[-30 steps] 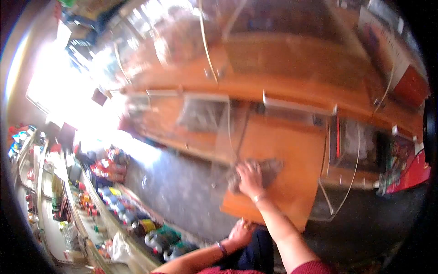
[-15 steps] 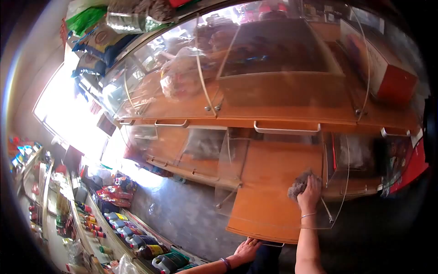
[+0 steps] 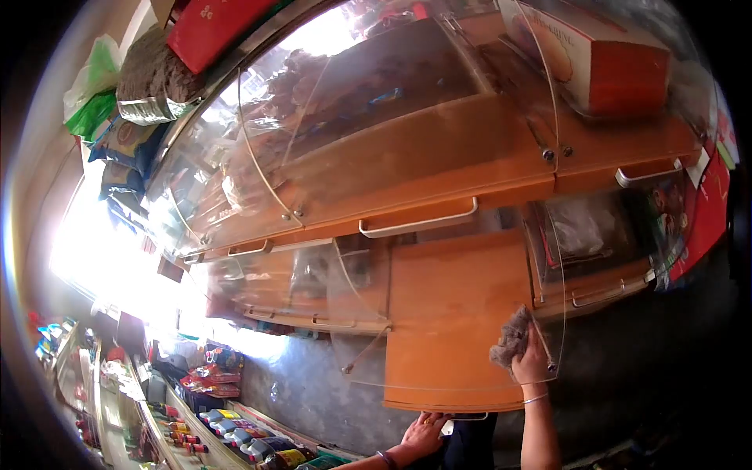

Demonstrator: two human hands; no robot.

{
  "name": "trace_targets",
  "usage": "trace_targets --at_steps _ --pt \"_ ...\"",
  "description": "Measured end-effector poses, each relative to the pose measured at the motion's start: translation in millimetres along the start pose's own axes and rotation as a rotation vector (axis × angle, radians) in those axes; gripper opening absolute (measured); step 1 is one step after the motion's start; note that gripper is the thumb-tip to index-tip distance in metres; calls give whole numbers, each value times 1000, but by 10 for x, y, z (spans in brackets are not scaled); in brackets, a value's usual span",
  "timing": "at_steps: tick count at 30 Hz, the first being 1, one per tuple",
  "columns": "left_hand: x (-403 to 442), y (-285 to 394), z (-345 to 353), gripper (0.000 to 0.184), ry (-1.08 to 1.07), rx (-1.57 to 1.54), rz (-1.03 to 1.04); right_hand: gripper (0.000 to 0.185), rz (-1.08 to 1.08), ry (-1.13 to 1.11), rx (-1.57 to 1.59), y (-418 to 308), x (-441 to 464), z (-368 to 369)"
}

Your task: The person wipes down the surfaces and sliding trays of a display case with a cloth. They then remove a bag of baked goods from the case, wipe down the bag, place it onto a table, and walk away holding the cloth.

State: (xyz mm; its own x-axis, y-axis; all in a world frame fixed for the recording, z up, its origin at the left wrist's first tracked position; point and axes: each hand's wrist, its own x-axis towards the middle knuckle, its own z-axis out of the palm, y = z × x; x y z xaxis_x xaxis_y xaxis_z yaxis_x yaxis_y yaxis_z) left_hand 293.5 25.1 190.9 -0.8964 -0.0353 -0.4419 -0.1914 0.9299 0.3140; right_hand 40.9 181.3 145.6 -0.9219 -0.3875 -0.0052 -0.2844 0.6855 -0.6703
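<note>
A wooden drawer (image 3: 458, 313) with curved clear plastic sides is pulled out below the counter. Closed around a bunched grey-brown cloth (image 3: 511, 337), my right hand (image 3: 530, 362) presses it near the drawer's right side, by the clear panel. My left hand (image 3: 424, 435) is at the drawer's front edge, beside the white handle (image 3: 468, 417). Its fingers bend against that edge, and their tips are partly hidden.
Above the drawer is a clear-fronted display counter (image 3: 423, 176) with a red-and-white box (image 3: 595, 63) inside. Further drawers flank the open one. Shelves with several bottles (image 3: 251, 439) stand at lower left. Packets and a red box (image 3: 219, 31) lie on top.
My right hand and the cloth have moved along the drawer's right side toward its front edge. The view has turned and shifted right. My left hand stays at the front edge.
</note>
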Motion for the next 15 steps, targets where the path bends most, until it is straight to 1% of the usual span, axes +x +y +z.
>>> trace_targets --at_steps 2,4,7,8,10,11,13,15 --pt "13 58 -73 60 -21 7 0 70 -15 34 -13 69 24 37" --pt "28 105 -146 61 -82 -50 -69 67 -67 72 -31 121 18 55" --pt "20 99 -138 61 -82 -46 -66 63 -110 46 -139 142 32 39" --pt "13 63 -75 61 -78 -47 -85 63 -123 36 -129 139 42 44" --pt "39 35 13 60 -15 39 -6 60 -176 102 -120 144 68 13" --pt "17 25 54 60 -13 36 -15 60 -212 122 -174 112 57 -18" --pt "14 88 -57 59 -21 -35 -59 60 -207 94 -191 143 27 -15" --pt "17 96 -88 58 -24 -38 -63 59 -201 68 -209 139 16 -52"
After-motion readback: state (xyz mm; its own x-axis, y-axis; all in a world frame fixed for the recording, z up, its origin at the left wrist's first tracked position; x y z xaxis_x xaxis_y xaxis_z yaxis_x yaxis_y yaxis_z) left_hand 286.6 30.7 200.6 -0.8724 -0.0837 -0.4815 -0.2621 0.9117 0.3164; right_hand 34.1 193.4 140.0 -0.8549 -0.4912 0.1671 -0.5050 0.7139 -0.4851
